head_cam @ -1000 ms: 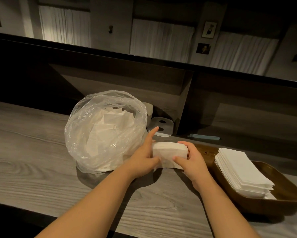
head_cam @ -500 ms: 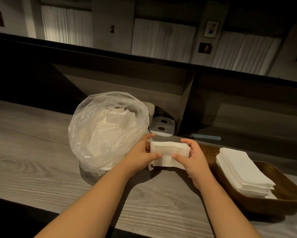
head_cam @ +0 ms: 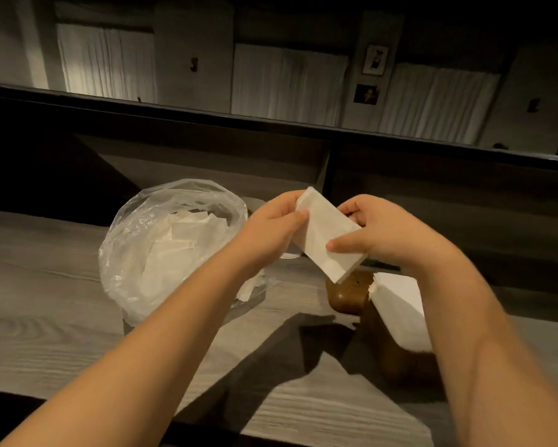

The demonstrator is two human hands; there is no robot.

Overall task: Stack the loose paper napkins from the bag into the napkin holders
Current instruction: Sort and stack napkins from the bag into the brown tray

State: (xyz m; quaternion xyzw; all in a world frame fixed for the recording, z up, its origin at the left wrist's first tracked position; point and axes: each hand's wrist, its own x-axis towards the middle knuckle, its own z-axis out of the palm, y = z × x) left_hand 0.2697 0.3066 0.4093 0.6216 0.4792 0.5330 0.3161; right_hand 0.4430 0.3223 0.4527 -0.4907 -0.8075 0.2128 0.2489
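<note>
Both hands, left hand, right hand, pinching napkin stack, seemingly unprinted, above counter

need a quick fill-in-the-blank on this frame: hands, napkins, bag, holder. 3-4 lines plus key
1. Both hands, left hand and right hand, hold a small stack of ____ above the counter.
2. The loose napkins sit in a clear ____ bag.
3. The brown wooden holder already contains a ____ of white napkins.
4. The bag lies to the ____ of the holder.

Missing words: napkins; plastic; stack; left

bag blocks left | holder right | bare counter far left, front
</note>
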